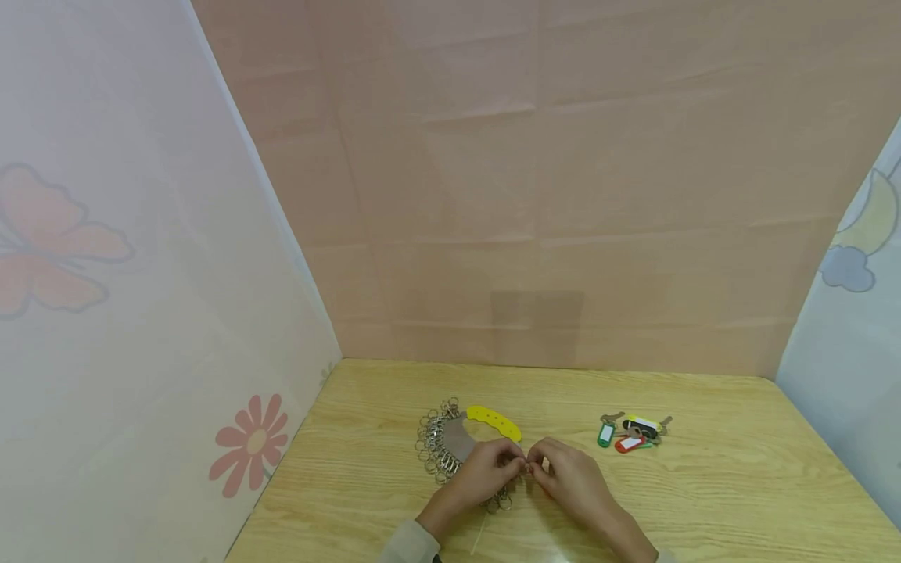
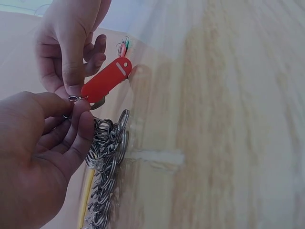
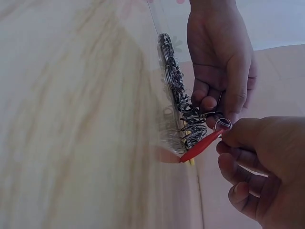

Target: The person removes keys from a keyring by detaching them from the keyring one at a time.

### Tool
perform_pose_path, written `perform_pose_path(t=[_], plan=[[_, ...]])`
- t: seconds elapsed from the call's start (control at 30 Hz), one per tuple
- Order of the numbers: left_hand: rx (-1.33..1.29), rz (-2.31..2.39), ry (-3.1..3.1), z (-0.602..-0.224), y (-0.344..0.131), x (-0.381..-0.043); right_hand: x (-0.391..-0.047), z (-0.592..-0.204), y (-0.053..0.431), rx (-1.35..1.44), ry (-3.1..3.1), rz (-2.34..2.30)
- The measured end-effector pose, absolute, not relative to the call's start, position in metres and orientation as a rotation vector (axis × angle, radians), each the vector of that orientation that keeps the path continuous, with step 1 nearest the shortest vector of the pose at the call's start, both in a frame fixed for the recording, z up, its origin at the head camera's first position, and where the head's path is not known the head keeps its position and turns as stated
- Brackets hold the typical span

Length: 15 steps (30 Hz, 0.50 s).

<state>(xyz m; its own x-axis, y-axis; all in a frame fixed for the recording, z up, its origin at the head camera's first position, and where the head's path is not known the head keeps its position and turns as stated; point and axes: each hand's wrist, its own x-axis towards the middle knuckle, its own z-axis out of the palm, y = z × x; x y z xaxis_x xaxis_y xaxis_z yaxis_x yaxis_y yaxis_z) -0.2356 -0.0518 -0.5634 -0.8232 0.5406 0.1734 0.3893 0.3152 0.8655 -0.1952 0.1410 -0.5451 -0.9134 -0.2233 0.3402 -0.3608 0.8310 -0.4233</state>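
Observation:
A red key tag [image 2: 106, 81] hangs by a small split ring [image 3: 223, 125] between my two hands, a key partly hidden behind it. My right hand [image 1: 577, 478] pinches the tag at its ring end. Fingertip to fingertip with it, my left hand [image 1: 482, 473] pinches a metal ring of the key holder, largely hidden by the fingers. The key holder lies below, a fan-shaped grey plate [image 1: 459, 439] with a yellow grip [image 1: 495, 421] and many metal clips and rings [image 2: 107, 171] along its curved edge. Whether the two rings are linked, I cannot tell.
On the wooden table [image 1: 739, 469], to the right, lies a small group of keys with tags: a green tag [image 1: 606, 434], a red tag [image 1: 629, 444], and yellow and black ones partly overlapping. Cloth-covered walls stand at the back and both sides.

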Motion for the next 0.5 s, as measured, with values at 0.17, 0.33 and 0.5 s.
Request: perform_pose_path(t=[0.17, 0.33, 0.5], plan=[[0.87, 1.546, 2.416, -0.5647, -0.0518, -0.2364, -0.1945, -0.5451, 0.1385, 0.425, -2.731, 0.749], [0.852, 1.563, 2.4, -0.5661, -0.0519, -0.237, -0.1966, -0.5448, 0.1345, 0.327, -2.773, 0.807], [0.797, 1.595, 2.364, -0.5671, -0.0527, -0.2371, -0.1968, -0.544, 0.133, 0.291, -2.816, 0.918]])
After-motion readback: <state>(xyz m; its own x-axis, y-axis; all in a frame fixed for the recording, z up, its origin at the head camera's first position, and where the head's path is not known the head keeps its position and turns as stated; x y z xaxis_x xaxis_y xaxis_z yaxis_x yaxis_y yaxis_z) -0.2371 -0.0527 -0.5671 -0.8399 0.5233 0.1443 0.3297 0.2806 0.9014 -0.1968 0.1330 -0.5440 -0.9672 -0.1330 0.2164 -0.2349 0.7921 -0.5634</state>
